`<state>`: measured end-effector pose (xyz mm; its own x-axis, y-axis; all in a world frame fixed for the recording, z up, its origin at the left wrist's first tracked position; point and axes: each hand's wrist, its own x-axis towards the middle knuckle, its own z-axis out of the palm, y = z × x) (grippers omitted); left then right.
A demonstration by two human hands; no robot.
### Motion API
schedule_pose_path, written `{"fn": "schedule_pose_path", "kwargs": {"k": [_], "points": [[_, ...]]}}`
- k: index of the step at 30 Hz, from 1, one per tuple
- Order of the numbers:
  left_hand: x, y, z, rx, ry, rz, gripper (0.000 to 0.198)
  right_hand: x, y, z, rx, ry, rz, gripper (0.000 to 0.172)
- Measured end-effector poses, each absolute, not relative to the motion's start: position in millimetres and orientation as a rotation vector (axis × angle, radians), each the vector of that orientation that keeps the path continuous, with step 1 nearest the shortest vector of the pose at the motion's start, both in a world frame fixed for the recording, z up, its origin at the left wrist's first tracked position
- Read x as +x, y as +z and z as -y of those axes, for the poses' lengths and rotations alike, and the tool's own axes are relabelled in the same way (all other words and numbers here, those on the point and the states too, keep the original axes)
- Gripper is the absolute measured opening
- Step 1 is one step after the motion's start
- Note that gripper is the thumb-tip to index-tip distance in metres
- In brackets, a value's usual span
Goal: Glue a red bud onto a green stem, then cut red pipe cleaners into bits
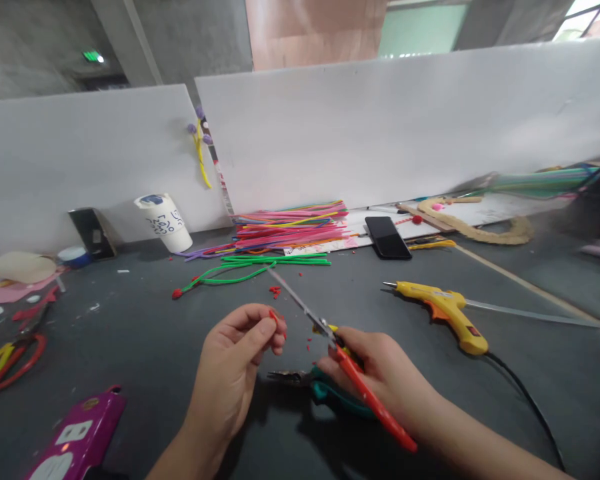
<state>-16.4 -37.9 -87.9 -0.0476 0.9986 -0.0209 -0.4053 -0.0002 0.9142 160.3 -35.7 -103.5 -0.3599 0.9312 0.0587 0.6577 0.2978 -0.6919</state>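
The left hand (237,357) pinches a red piece (274,318); the right hand (385,370) holds scissors (350,368).

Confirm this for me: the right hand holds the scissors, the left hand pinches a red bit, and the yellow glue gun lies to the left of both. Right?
Not quite: the yellow glue gun lies to the right of both the left hand and the right hand, as the head view shows. The rest stands: the right hand holds the scissors, and the left hand pinches a red bit.
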Motion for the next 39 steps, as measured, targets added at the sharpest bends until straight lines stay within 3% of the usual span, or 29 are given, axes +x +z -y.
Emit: {"fn": "schedule_pose_path", "kwargs": {"k": [6, 14, 33, 39], "points": [[-8, -94, 40, 0.933, 0.983, -0.874, 0.007, 157, -87, 32, -1.256, 1.446, 1.604, 0.013], [-5, -103, 42, 0.923, 0.808, -0.911, 0.008, 158, -89, 33, -1.126, 1.625, 1.495, 0.008], [1, -94, 44, 1.233, 0.919, -1.174, 0.009, 157, -88, 33, -1.172, 1.416, 1.663, 0.01], [-10, -98, 40, 1.073, 1.249, -1.114, 0.004, 168, -88, 35, -1.364, 0.885, 2.037, 0.023]]}}
